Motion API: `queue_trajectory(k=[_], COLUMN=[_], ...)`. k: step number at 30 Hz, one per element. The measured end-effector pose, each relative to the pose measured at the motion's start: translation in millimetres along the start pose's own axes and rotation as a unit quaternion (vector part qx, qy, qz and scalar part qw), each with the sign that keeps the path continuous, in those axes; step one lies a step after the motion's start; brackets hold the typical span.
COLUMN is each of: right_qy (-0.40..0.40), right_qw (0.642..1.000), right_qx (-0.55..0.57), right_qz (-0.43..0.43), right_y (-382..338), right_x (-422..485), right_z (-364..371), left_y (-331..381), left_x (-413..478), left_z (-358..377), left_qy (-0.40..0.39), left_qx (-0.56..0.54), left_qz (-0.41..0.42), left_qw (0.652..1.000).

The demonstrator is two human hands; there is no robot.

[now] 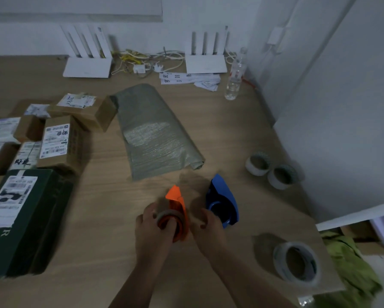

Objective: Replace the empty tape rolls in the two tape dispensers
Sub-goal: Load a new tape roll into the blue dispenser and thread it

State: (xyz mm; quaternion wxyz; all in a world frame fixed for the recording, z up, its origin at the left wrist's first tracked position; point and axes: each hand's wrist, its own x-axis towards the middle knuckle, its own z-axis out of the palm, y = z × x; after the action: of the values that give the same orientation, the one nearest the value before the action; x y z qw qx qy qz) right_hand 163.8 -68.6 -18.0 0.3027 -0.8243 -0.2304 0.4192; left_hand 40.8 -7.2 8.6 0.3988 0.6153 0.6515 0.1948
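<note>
Currently catalogued, as your head camera shows it:

Orange tape dispenser (pixel 178 202): held above the wooden table (pixel 102 218) between your two hands, its pointed end tipped away from you.
Cardboard core (pixel 169 215): a thin brownish ring seated around the orange dispenser's hub, with almost no tape on it.
Left hand (pixel 152 232): your fingers are curled around the dispenser's round end, thumb pressed against the core; a firm wrap-around hold.
Right hand (pixel 205 228): your fingers are bent in against the dispenser's right flank; whether they actually pinch it cannot be told through the blur.
Blue tape dispenser (pixel 223 202): lying on the table just right of the orange one, touching neither hand as far as can be seen; its hub looks dark, contents unclear.
Clear tape roll (pixel 297 264): large, lying flat near the table's right front corner, well apart from your hands.
Two small white rolls (pixel 259 163): side by side by the right edge, beyond the blue dispenser.
Grey-green mailer bag (pixel 155 132): flat at the table's centre.
Labelled parcels (pixel 60 141): cardboard boxes clustered at the left, with a dark green box (pixel 19 218) nearest you.
Two white routers (pixel 87 65): at the back against the wall.
Water bottle (pixel 235 76): upright at the back right.
</note>
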Motion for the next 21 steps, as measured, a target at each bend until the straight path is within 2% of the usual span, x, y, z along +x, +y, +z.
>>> queue_trajectory(k=[2, 10, 16, 21], right_qy=[0.035, 0.088, 0.132, 0.153], right_qw=[0.999, 0.994, 0.987, 0.983], right_qx=[0.03, 0.067, 0.093, 0.097], right_qz=[-0.015, -0.019, 0.012, 0.019], right_y=[4, 28, 66, 99], right_x=[-4, -24, -37, -43], right_z=[-14, -83, -131, -166], left_y=[15, 54, 69, 82], left_x=[-9, -46, -76, -96], left_z=[6, 58, 101, 133], left_qy=[-0.015, -0.19, -0.283, -0.32], left_qx=[-0.031, -0.057, -0.015, -0.022], left_qz=[0.031, 0.082, 0.061, 0.046], left_qw=[0.999, 0.977, 0.957, 0.946])
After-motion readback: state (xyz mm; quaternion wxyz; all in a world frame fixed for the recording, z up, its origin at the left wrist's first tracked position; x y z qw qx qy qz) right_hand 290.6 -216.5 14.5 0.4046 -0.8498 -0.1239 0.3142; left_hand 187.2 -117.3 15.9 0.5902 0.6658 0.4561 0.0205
